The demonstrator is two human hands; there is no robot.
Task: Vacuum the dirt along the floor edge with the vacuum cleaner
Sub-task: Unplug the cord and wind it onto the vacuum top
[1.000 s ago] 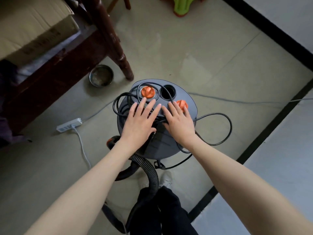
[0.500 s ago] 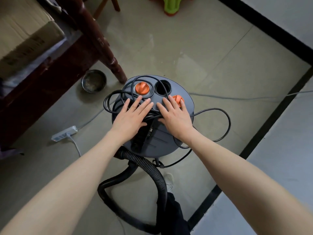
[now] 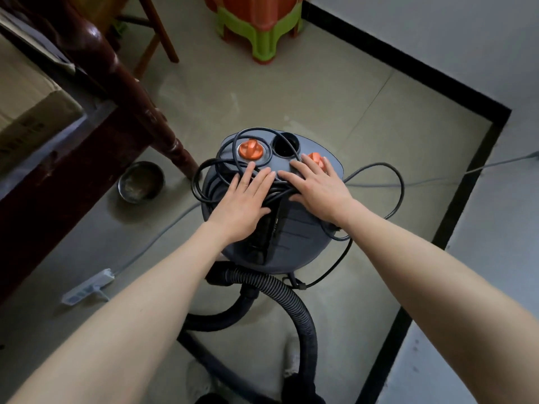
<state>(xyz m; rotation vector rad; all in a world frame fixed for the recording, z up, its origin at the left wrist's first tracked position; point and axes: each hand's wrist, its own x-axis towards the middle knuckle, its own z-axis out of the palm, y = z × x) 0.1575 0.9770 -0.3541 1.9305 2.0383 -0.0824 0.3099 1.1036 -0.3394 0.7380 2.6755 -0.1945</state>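
My left hand (image 3: 243,205) and right hand (image 3: 316,186) press flat on the vacuum cleaner (image 3: 291,228), fingers straight. Its cord (image 3: 398,185) loops loose beside me. A metal bowl (image 3: 141,182) and a wooden leg (image 3: 140,112) stand close left.

The hose (image 3: 294,310) and stacked stools (image 3: 256,27) run past the frame's edges.

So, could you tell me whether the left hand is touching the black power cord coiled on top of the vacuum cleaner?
Touching. The head view shows the left hand lying flat on the vacuum cleaner, its straight fingers resting across the power cord loops.
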